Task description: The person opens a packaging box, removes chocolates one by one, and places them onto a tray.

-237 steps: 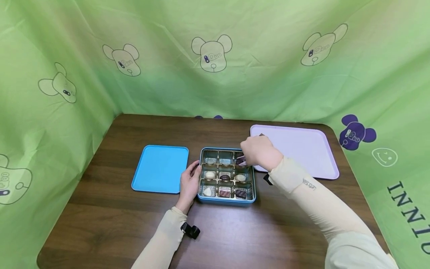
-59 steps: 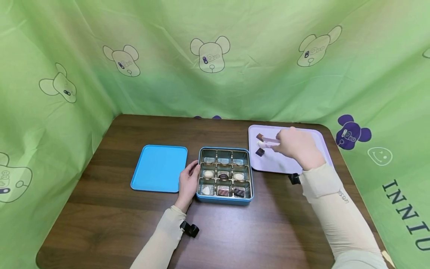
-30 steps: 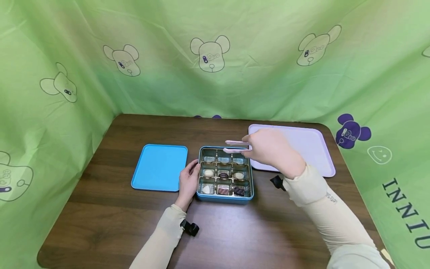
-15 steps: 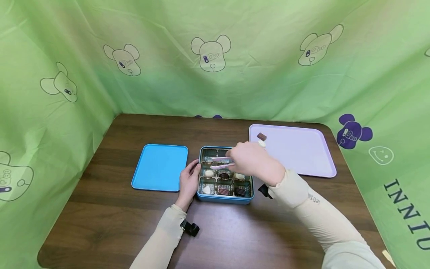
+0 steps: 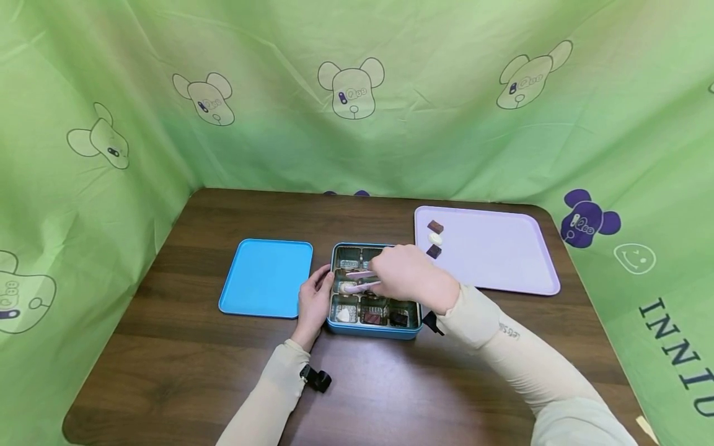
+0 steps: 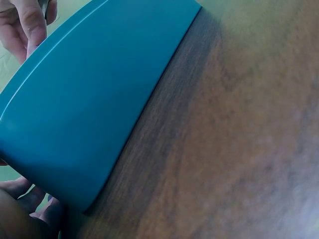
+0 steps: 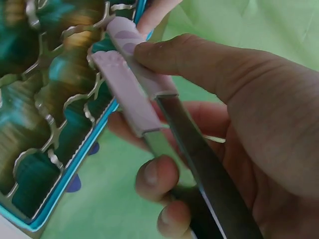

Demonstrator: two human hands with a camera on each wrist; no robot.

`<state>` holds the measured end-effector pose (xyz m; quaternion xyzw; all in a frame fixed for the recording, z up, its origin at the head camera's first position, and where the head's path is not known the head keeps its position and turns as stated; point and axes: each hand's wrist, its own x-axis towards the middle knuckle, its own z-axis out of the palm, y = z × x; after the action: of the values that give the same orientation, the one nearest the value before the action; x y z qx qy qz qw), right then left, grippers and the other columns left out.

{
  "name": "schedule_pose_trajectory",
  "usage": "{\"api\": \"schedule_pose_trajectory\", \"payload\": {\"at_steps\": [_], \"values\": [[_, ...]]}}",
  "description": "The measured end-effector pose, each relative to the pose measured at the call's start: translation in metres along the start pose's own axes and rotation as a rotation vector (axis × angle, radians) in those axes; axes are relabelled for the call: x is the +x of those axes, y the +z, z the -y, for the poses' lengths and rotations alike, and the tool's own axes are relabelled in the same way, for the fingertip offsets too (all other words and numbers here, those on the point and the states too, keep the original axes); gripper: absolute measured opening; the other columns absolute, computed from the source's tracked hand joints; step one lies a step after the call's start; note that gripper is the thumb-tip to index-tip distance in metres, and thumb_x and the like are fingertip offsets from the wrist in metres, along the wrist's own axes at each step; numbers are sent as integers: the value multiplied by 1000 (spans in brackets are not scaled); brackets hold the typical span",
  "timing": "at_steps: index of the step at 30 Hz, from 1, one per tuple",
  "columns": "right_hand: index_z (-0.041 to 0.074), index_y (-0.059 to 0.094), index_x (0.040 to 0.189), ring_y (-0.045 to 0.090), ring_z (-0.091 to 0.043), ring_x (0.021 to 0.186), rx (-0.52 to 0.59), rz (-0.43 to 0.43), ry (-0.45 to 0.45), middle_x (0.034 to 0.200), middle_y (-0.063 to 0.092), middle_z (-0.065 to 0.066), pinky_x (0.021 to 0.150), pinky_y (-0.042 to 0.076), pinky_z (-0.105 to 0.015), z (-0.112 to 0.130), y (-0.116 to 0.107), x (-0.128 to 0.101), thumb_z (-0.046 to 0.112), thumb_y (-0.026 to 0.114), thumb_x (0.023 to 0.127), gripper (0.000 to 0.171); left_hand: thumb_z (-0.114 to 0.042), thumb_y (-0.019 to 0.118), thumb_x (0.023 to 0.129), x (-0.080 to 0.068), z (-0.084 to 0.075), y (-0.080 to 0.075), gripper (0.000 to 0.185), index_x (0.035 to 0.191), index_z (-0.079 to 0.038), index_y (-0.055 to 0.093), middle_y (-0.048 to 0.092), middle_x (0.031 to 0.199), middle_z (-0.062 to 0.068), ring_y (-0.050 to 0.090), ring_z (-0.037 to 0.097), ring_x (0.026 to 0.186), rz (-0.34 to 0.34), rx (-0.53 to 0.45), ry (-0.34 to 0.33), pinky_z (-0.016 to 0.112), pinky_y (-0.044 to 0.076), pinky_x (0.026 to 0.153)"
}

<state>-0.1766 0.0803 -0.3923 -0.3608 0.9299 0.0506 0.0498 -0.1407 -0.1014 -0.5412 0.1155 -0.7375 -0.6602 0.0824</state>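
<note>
Right hand (image 5: 409,277) grips pink tongs (image 5: 362,280), tips at a white chocolate (image 5: 347,288) at 9 o'clock in the tin (image 5: 374,332), whose left wall the left hand (image 5: 314,300) touches with relaxed fingers.

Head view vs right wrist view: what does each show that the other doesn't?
Head only: the purple tray with three chocolates, the blue lid, and the left hand resting on the tin's side. Right wrist only: a close look at the tongs' metal arms and pink tips. Both: the right hand gripping the tongs over the tin.
</note>
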Motion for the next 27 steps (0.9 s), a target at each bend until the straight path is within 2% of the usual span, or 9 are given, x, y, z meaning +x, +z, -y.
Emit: {"api": "schedule_pose_trajectory", "payload": {"at_steps": [6,13,18,27], "values": [[22,58,66,56,-21,58,-15,18,25,64,56,4,54,52,-45,6,1,5,40,80,81,32,-21,59,104,0,0,0,35,133,-2,65,70,120,20,68,31,108,1,-15,-2,46,54,90],[19,61,70,61,-22,60,-18,34,34,68,62,0,54,53,-46,11,0,8,46,77,85,35,-21,60,104,0,-2,-1,35,133,-2,65,70,122,20,68,31,110,1,-17,-8,46,54,92],[17,65,72,65,-25,66,-24,10,27,72,66,-4,56,54,-48,14,2,9,44,77,86,33,-21,60,104,1,-1,-1,36,132,-1,65,69,122,21,68,31,110,-3,-8,8,45,54,90],[15,66,75,64,-25,64,-28,5,26,73,65,-4,55,54,-47,18,5,14,41,77,86,31,-21,61,103,0,-1,-1,35,133,-2,65,69,122,20,68,31,109,2,-32,-15,45,55,89]]}}
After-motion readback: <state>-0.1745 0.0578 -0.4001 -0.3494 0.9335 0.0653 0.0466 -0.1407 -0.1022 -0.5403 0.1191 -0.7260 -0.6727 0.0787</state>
